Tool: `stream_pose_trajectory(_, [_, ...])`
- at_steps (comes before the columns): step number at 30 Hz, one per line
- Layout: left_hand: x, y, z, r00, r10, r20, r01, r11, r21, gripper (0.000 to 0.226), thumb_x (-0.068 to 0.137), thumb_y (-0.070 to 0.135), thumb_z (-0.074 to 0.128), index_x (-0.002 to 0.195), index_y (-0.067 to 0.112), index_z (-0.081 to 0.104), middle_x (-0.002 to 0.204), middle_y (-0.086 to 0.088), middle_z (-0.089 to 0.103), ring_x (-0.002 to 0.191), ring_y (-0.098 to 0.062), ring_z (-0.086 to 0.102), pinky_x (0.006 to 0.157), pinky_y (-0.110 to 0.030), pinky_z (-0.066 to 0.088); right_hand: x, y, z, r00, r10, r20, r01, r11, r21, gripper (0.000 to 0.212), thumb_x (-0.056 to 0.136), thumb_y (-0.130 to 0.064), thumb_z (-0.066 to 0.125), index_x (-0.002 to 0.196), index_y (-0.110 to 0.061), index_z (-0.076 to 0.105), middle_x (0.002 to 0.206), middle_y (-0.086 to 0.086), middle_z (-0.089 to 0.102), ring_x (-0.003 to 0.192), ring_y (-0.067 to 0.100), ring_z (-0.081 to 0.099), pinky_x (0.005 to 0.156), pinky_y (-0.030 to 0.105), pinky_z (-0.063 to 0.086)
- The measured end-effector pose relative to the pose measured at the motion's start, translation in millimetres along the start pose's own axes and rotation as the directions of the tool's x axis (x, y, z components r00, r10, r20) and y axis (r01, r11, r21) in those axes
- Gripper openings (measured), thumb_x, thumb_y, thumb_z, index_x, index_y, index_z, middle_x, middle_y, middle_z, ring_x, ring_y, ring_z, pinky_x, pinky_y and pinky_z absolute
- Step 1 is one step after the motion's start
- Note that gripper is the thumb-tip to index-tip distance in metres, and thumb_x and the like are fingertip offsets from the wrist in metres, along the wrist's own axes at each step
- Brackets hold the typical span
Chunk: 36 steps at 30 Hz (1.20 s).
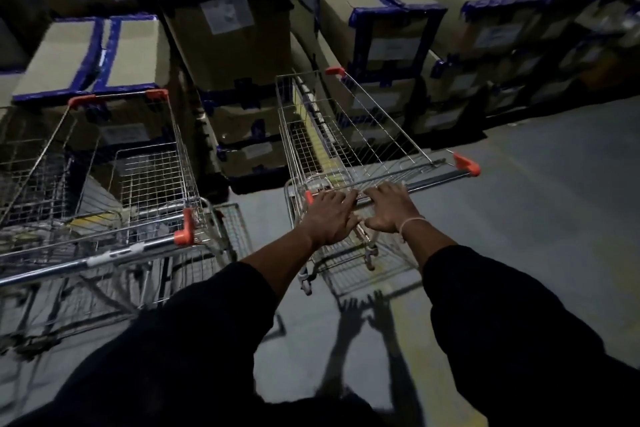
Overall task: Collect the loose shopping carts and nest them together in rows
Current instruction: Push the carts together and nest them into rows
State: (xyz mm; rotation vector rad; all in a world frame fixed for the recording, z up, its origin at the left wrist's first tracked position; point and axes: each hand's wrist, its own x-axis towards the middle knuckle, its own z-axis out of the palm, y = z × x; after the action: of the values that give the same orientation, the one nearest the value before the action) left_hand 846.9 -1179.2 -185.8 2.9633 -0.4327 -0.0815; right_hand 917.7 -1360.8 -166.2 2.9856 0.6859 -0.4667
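**A:** What have you got hold of?

**B:** The loose cart (349, 149), right of centre, nose pointed at the stacked cartons (228, 28). My left hand (330, 218) and right hand (393, 206) are both laid on its handle bar (429, 180), close together toward the bar's left end. Fingers look draped flat over the bar, not curled tight; whether they wrap underneath I cannot tell from above.

**A:** And where does it need to go?

**B:** I judge into the other cart (114, 166) on my left, which stands beside mine and apart from it, roughly parallel, with its own handle (104, 255) toward me. To nest, I need mine directly behind that one, nose to its rear gate.

**A:** So how do you do it cleanly?

**B:** First, spread my hands wider on the bar. Bunched at one end, any push will yaw the cart. Then draw it back clear of the cartons, swing the nose left and line up behind the left cart before pushing. A straight, steady shove should lift the gate and let the baskets slide together.

**A:** Risks?

**B:** Coming in at an angle and jamming wire on wire, or clipping the cartons while turning. The grey floor (519, 236) to my right looks open for backing out.
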Motion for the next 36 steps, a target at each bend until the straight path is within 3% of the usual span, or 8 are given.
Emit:
stream_pose_trajectory(3, [9.0, 10.4, -0.8, 0.99, -0.14, 0.018, 0.139, 0.99, 0.017, 0.078, 0.097, 0.071, 0.01, 0.145, 0.016, 0.039, 0.126, -0.014, 0.068, 0.109, -0.035, 0.066, 0.106, -0.062, 0.039, 5.7, 36.0, -5.5, 1.0, 0.002, 0.009, -0.001, 0.999, -0.038, 0.078, 0.088, -0.056, 0.067, 0.154, -0.024, 0.042, 0.158, 0.015, 0.042, 0.151, 0.033, 0.029, 0.126, 0.059, 0.001])
stream_pose_trajectory(9, [10.9, 13.9, -3.1, 0.965, -0.263, -0.01, 0.264, 0.964, 0.037, 0.07, 0.096, 0.077, 0.024, 0.11, 0.016, 0.056, 0.098, -0.011, 0.073, 0.09, -0.033, 0.068, 0.096, -0.053, 0.044, 18.3, 74.1, -6.2, 1.0, 0.006, -0.014, -0.007, 0.999, -0.053, 0.083, 0.089, -0.078, 0.054, 0.146, -0.017, 0.051, 0.15, 0.016, 0.052, 0.141, 0.036, 0.042, 0.124, 0.052, 0.012])
stream_pose_trajectory(13, [5.2, 6.5, -3.1, 0.941, -0.337, 0.015, 0.336, 0.941, 0.048, 0.101, 0.077, 0.092, 0.0, 0.109, 0.017, 0.06, 0.096, -0.01, 0.075, 0.092, -0.031, 0.069, 0.094, -0.051, 0.048, 15.3, 52.3, -7.1, 1.0, -0.019, -0.025, 0.019, 1.0, 0.005, 0.093, 0.076, -0.093, 0.051, 0.125, -0.015, 0.063, 0.135, 0.012, 0.062, 0.132, 0.035, 0.045, 0.111, 0.046, 0.028])
stream_pose_trajectory(16, [-7.6, -9.9, -1.3, 0.931, -0.365, 0.007, 0.365, 0.93, 0.049, 0.124, 0.064, 0.097, -0.019, 0.116, 0.018, 0.062, 0.102, -0.009, 0.076, 0.1, -0.03, 0.069, 0.098, -0.051, 0.044, 12.2, 34.7, -7.5, 1.0, -0.008, -0.015, 0.009, 0.998, 0.064, 0.123, 0.055, -0.112, 0.022, 0.117, -0.017, 0.069, 0.126, 0.011, 0.067, 0.129, 0.036, 0.048, 0.108, 0.05, 0.03])
stream_pose_trajectory(21, [-34.3, -27.1, -14.3, 0.922, -0.386, 0.018, 0.383, 0.92, 0.087, 0.104, 0.072, 0.091, 0.001, 0.103, 0.015, 0.065, 0.106, -0.011, 0.075, 0.105, -0.031, 0.068, 0.106, -0.052, 0.037, 9.7, -0.5, -4.6, 0.999, -0.033, -0.002, 0.033, 0.998, 0.056, 0.097, 0.077, -0.099, 0.032, 0.121, -0.022, 0.069, 0.131, 0.008, 0.066, 0.131, 0.034, 0.046, 0.105, 0.048, 0.029])
stream_pose_trajectory(26, [-64.0, -49.4, -14.8, 0.912, -0.405, 0.063, 0.397, 0.912, 0.105, 0.096, 0.08, 0.09, 0.006, 0.106, 0.016, 0.061, 0.101, -0.012, 0.075, 0.102, -0.03, 0.069, 0.116, -0.059, 0.027, 8.2, -32.5, -0.9, 0.998, -0.064, 0.024, 0.063, 0.997, 0.041, 0.106, 0.072, -0.103, 0.024, 0.126, -0.024, 0.068, 0.132, 0.006, 0.066, 0.131, 0.033, 0.045, 0.105, 0.05, 0.029])
stream_pose_trajectory(31, [-100.6, -71.7, -19.7, 0.914, -0.397, 0.083, 0.38, 0.909, 0.171, 0.082, 0.094, 0.076, 0.004, 0.135, 0.019, 0.045, 0.099, -0.01, 0.075, 0.103, -0.031, 0.07, 0.122, -0.063, 0.018, 8.3, -73.2, 1.8, 0.996, -0.088, 0.009, 0.088, 0.995, 0.042, 0.104, 0.07, -0.103, 0.023, 0.12, -0.024, 0.069, 0.128, 0.006, 0.067, 0.129, 0.033, 0.049, 0.106, 0.05, 0.029])
stream_pose_trajectory(36, [-136.2, -88.6, -18.8, 0.881, -0.469, 0.07, 0.444, 0.868, 0.224, 0.054, 0.108, 0.058, 0.018, 0.144, 0.021, 0.034, 0.134, -0.019, 0.062, 0.135, -0.04, 0.05, 0.123, -0.065, 0.012, 14.6, -112.1, 6.1, 0.991, -0.129, -0.026, 0.13, 0.99, 0.05, 0.101, 0.072, -0.103, 0.027, 0.123, -0.026, 0.07, 0.126, 0.005, 0.069, 0.125, 0.032, 0.053, 0.102, 0.048, 0.029])
